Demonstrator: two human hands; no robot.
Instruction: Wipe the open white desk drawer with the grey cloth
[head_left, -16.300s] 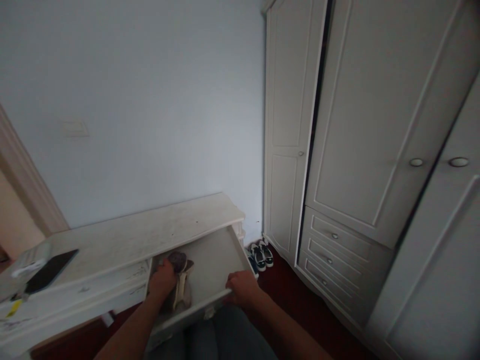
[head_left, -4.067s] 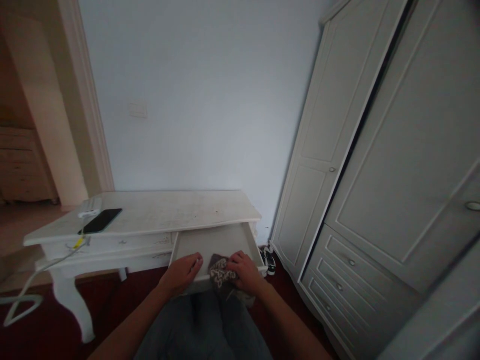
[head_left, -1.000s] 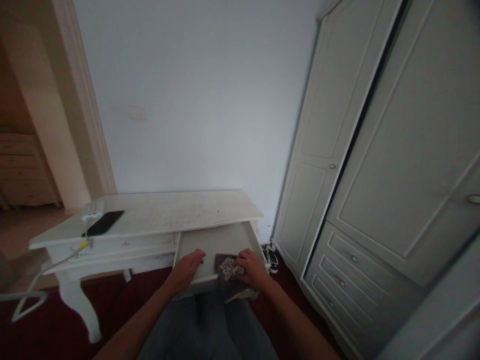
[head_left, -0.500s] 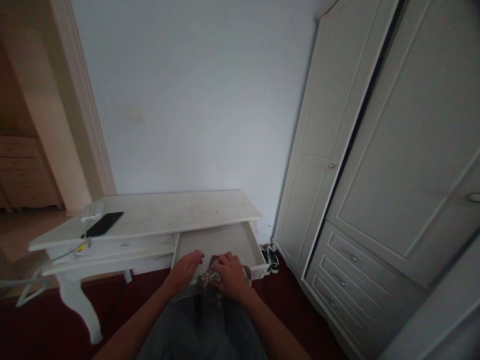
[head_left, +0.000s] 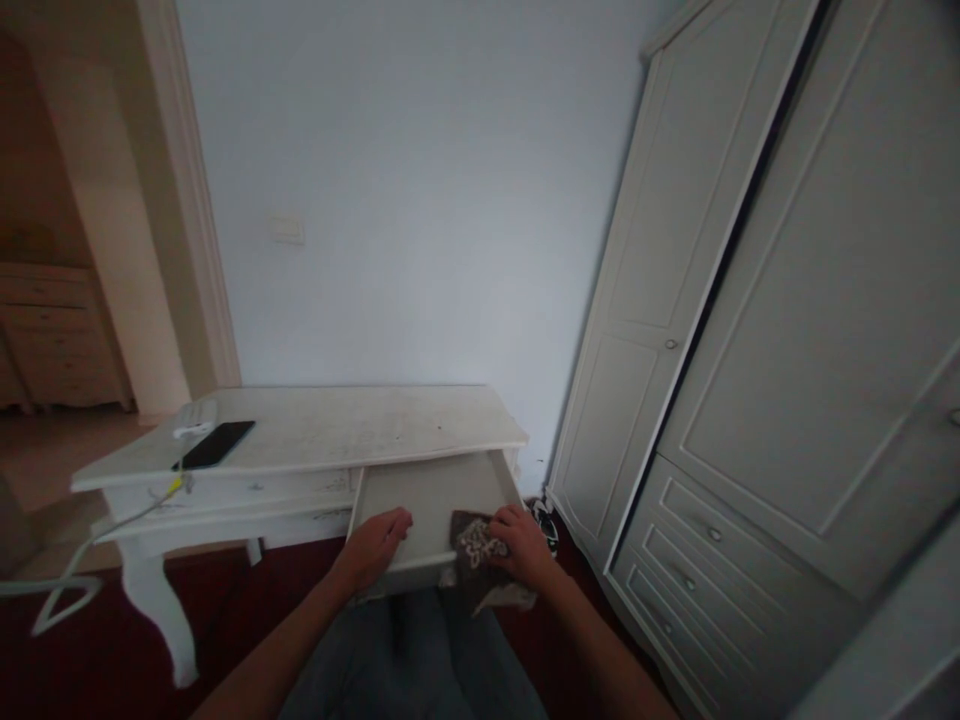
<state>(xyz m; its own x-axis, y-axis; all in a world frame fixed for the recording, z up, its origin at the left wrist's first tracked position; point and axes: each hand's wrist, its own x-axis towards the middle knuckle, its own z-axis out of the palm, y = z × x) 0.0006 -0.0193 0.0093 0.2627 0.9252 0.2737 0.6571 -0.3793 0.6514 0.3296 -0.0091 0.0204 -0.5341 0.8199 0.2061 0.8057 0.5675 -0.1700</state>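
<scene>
A white drawer point(head_left: 427, 500) is pulled out from the white table point(head_left: 375, 415), and its inside looks bare. My right hand point(head_left: 521, 545) grips a brown cloth point(head_left: 480, 560) with a pale pattern at the drawer's front right corner. Part of the cloth hangs down outside the drawer. At the front left of the drawer is my left hand point(head_left: 377, 547), its fingers curled in and nothing visible in them; whether it touches the drawer edge I cannot tell.
A dark phone point(head_left: 216, 445) and a white device point(head_left: 196, 416) lie on the table's left end. A white cable point(head_left: 90, 560) hangs off that side. Shoes point(head_left: 545, 522) sit on the floor by the wardrobe point(head_left: 634, 400) at right.
My right hand has moved the cloth rightwards to the drawer's right front corner, where it hangs more spread out. My left hand's fingers have curled in. The view has shifted slightly.
</scene>
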